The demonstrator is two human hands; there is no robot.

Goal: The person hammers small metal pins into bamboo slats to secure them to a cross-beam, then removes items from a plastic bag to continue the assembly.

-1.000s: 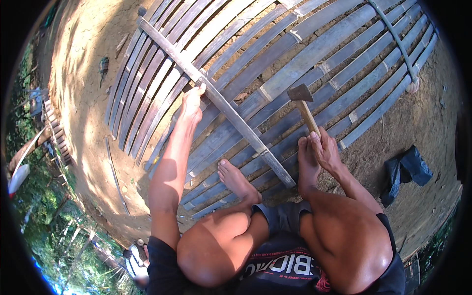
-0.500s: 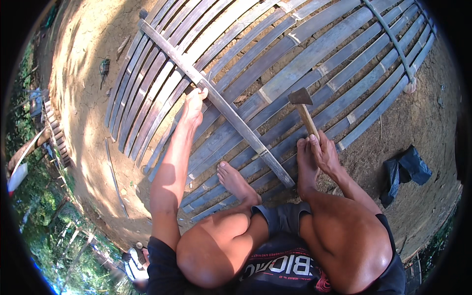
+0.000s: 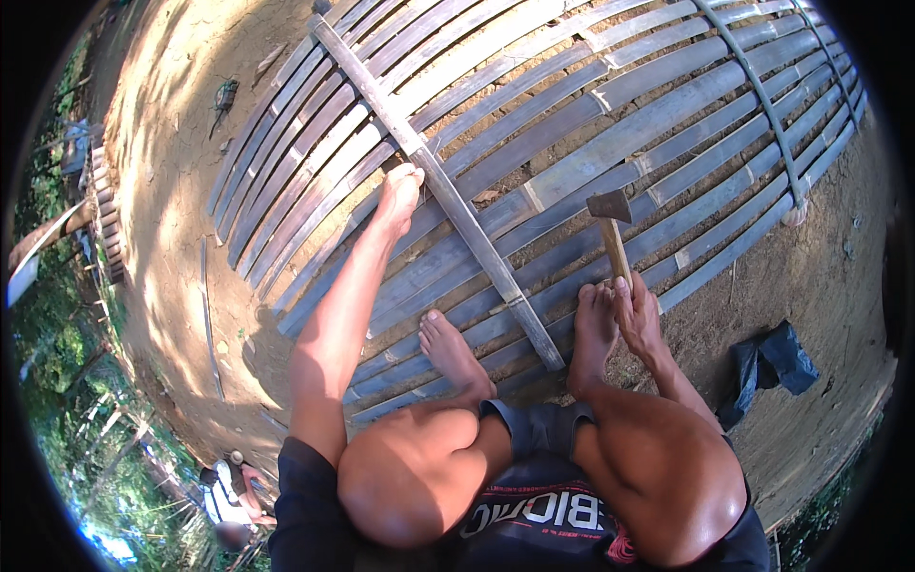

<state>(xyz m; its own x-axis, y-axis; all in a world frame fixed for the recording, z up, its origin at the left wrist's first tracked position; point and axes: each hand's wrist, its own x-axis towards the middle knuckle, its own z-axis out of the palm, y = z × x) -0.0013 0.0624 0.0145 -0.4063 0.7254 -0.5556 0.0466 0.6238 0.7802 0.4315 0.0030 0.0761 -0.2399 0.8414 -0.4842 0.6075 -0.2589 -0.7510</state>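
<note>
My right hand [image 3: 640, 315] is wrapped round the wooden handle of a hammer [image 3: 618, 250], beside my right foot. Its dark, blocky metal head points away from me above the slats. My left hand [image 3: 398, 198] is closed, fingers pressed together, right by the long crosspiece [image 3: 461, 215]. Whatever its fingers may hold is too small to make out. That narrow grey crosspiece lies slantwise over a wide panel of split bamboo slats [image 3: 562, 181], with gaps between the slats.
My left foot [image 3: 450, 351] rests on the slats, my right foot [image 3: 593, 334] near the crosspiece's near end. More crosspieces [image 3: 762, 91] span the panel at the far right. A black plastic bag [image 3: 770, 367] and a thin stick [image 3: 209, 319] lie on the dirt. Another person [image 3: 233, 496] is at lower left.
The view has shifted slightly, so the panel sits a little differently. My left hand remains closed by the crosspiece, and my right hand still holds the hammer raised.
</note>
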